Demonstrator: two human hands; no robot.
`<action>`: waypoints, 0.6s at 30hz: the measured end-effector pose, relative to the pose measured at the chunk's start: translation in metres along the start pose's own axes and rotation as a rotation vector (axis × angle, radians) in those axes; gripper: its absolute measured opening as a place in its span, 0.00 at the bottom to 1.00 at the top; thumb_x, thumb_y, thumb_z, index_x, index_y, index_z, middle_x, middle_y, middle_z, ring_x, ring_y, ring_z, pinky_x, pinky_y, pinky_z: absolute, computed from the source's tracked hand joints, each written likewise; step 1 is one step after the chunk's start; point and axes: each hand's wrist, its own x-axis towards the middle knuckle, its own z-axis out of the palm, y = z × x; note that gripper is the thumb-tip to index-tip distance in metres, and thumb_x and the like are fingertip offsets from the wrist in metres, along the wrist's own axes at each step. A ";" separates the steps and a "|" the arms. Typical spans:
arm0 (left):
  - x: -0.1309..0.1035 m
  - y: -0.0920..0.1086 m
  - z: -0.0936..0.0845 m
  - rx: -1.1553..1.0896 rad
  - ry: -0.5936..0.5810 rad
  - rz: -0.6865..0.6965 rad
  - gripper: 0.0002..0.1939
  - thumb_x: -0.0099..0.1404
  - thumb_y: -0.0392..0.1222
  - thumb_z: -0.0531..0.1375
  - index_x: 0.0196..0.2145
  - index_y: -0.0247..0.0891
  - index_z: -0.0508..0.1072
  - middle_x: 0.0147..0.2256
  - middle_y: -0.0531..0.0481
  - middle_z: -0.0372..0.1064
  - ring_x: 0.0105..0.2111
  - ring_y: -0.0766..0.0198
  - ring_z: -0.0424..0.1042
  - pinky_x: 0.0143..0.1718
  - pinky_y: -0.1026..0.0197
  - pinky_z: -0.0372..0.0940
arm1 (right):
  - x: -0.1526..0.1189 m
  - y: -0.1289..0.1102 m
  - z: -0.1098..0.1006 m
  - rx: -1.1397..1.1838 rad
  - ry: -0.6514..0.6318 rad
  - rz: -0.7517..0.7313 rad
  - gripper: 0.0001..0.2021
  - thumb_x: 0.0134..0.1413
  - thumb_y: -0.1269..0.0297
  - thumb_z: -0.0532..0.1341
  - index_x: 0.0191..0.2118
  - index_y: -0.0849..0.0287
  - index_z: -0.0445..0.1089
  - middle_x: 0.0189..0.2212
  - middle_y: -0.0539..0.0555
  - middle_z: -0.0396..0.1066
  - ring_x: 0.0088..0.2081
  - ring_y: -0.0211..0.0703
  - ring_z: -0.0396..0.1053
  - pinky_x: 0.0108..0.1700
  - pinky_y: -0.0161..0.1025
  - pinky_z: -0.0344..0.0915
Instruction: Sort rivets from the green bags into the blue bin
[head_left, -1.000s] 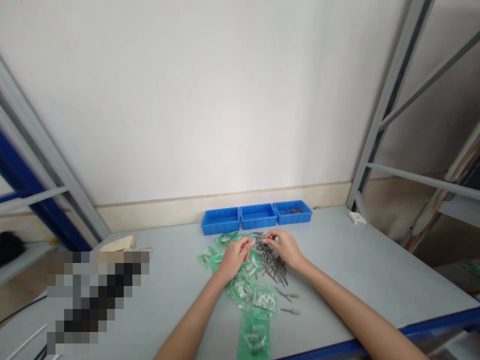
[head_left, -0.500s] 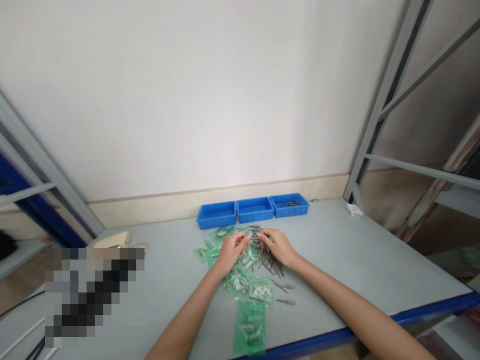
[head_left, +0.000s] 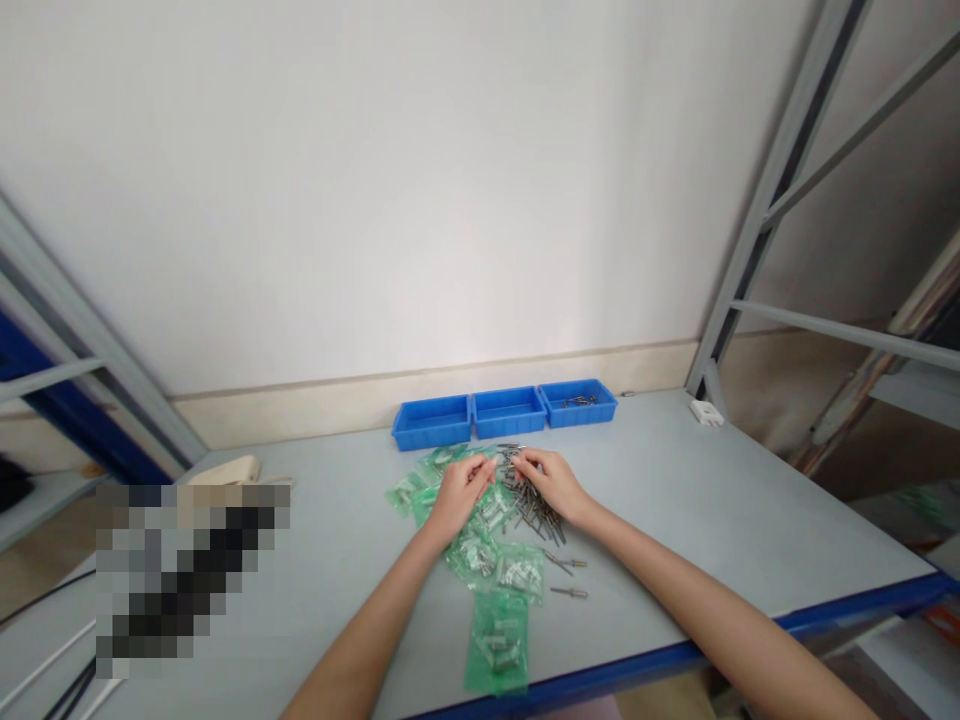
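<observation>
My left hand [head_left: 463, 494] is closed in a pinch above the green plastic bags [head_left: 471, 555], which hold small metal parts; what its fingertips hold is too small to name. Close to its right, my right hand [head_left: 553, 482] is also pinched, over a pile of metal rivets [head_left: 534, 512], and I cannot make out anything between its fingers. A gap separates the two hands. Nearer the front edge lie a few loose rivets [head_left: 570, 592] and another green bag [head_left: 496, 640].
Behind the hands stand three blue bins [head_left: 433, 424] in a row; the right bin [head_left: 577, 404] holds some rivets. A white plug-like object [head_left: 706, 413] sits at the right. Cables and a blurred-out patch are at the left. Metal frames rise on both sides.
The view has shifted slightly, so the table's contents appear a little higher. Both hands remain pinched over the same spots, with only small finger movements.
</observation>
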 end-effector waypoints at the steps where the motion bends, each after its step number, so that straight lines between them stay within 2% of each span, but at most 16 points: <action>1: 0.000 0.000 0.000 -0.011 -0.011 0.000 0.20 0.63 0.55 0.50 0.23 0.36 0.63 0.12 0.60 0.51 0.14 0.71 0.52 0.20 0.67 0.49 | 0.000 0.001 0.000 0.009 0.008 0.001 0.15 0.58 0.56 0.52 0.27 0.59 0.68 0.24 0.50 0.68 0.28 0.39 0.64 0.34 0.34 0.58; 4: 0.001 -0.001 0.001 -0.027 -0.054 0.000 0.17 0.62 0.54 0.51 0.26 0.37 0.62 0.13 0.61 0.51 0.14 0.71 0.51 0.19 0.67 0.49 | 0.000 0.002 -0.003 0.015 0.014 -0.002 0.12 0.56 0.57 0.55 0.31 0.59 0.69 0.27 0.50 0.69 0.29 0.38 0.64 0.34 0.34 0.58; 8: 0.001 -0.002 -0.001 0.012 -0.060 -0.001 0.24 0.63 0.56 0.49 0.17 0.37 0.59 0.13 0.58 0.50 0.15 0.71 0.52 0.20 0.66 0.48 | 0.001 0.004 -0.010 0.017 -0.189 0.009 0.17 0.57 0.55 0.53 0.26 0.60 0.69 0.21 0.49 0.67 0.25 0.37 0.64 0.31 0.33 0.57; 10: 0.002 -0.004 -0.003 -0.002 -0.044 -0.010 0.25 0.64 0.57 0.47 0.17 0.36 0.61 0.12 0.58 0.51 0.14 0.71 0.52 0.20 0.66 0.50 | 0.009 0.009 -0.018 -0.004 -0.209 0.025 0.18 0.57 0.54 0.52 0.26 0.61 0.69 0.20 0.48 0.68 0.24 0.37 0.64 0.30 0.32 0.56; 14: 0.005 -0.011 -0.009 -0.059 0.006 -0.028 0.27 0.63 0.59 0.45 0.20 0.35 0.64 0.11 0.58 0.52 0.13 0.71 0.52 0.19 0.66 0.51 | 0.040 0.024 -0.047 -0.181 0.040 0.134 0.20 0.59 0.55 0.49 0.26 0.61 0.70 0.22 0.50 0.70 0.25 0.37 0.65 0.30 0.32 0.57; 18: 0.007 -0.016 -0.012 -0.062 0.048 -0.040 0.27 0.62 0.61 0.46 0.21 0.35 0.65 0.12 0.58 0.53 0.13 0.71 0.53 0.19 0.66 0.51 | 0.072 0.037 -0.083 -0.588 0.202 0.365 0.21 0.62 0.56 0.46 0.32 0.59 0.71 0.30 0.54 0.73 0.33 0.41 0.70 0.34 0.33 0.58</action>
